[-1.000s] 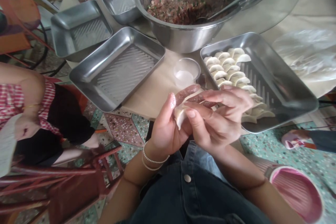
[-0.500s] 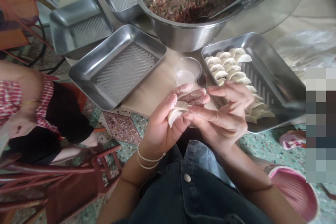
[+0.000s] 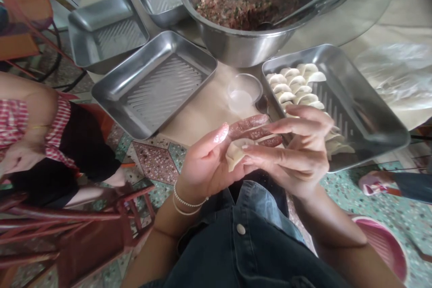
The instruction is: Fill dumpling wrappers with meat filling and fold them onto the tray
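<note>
Dumpling (image 3: 237,150) shifted off left thumb (image 3: 216,138) | left fingers (image 3: 259,134) loosely open, cradling | right fingers (image 3: 275,155) pinching its edge

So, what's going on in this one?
A person has one dumpling in both hands: it rests in the open left hand, while the right hand pinches its edge between thumb and fingers. More folded dumplings sit in overlapping rows in the metal tray to the right. Beyond the hands stands a steel bowl of minced meat mixture.
</note>
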`<state>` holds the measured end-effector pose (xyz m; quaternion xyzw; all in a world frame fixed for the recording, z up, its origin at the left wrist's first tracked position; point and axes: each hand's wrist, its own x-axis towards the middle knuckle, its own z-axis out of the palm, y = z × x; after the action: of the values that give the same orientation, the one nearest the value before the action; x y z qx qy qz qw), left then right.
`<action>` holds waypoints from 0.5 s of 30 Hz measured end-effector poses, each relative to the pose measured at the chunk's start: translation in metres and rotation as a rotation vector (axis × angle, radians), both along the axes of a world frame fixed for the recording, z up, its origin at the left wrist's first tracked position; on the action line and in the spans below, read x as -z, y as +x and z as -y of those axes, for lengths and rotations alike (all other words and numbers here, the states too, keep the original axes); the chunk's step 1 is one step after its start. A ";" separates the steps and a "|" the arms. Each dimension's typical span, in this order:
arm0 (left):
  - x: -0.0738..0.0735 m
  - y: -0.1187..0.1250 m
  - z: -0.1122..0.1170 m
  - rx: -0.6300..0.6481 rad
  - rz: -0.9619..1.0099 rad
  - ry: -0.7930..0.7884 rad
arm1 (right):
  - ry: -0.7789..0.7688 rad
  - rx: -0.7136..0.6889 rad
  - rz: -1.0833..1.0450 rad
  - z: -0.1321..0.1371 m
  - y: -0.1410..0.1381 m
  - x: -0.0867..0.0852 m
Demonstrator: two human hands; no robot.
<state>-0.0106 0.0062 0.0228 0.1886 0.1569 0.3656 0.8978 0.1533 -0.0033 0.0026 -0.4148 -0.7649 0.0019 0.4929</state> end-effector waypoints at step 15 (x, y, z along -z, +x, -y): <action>0.006 0.021 0.006 0.041 0.045 -0.309 | -0.233 -0.370 0.453 0.007 0.028 -0.028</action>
<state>0.0109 0.0000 0.0171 0.0429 0.1873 0.3229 0.9267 0.1817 -0.0103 0.0304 -0.3124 -0.9122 0.0868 0.2504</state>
